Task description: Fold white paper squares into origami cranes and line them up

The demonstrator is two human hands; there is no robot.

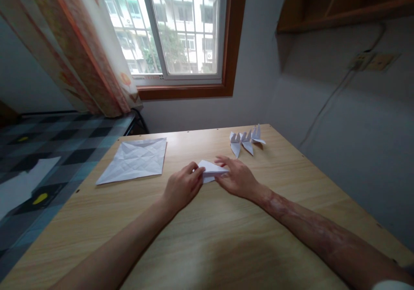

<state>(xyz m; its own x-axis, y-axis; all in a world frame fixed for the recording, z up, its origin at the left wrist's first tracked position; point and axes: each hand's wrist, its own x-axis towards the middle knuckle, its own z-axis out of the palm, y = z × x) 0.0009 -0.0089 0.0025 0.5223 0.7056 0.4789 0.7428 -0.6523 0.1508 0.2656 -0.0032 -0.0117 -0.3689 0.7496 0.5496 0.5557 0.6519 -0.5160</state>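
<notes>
A small piece of folded white paper point(211, 168) is between my two hands at the middle of the wooden table. My left hand point(183, 182) pinches its left end, with the thumb on top and the other fingers curled. At the right end, my right hand point(237, 176) has its fingers around the paper's tip, the index finger above and the thumb below. Parts of the paper's underside and edges are hidden by my fingers. Beyond my right hand stand several folded white paper figures point(246, 142) with pointed tips, side by side.
On the table point(181, 242), back left, lies a stack of creased white square paper point(139, 158). Further left, a checked bed cover point(80, 130) holds loose white sheets point(26, 184). A window point(187, 35) and curtain point(77, 44) are behind; a shelf point(349, 12) hangs at upper right.
</notes>
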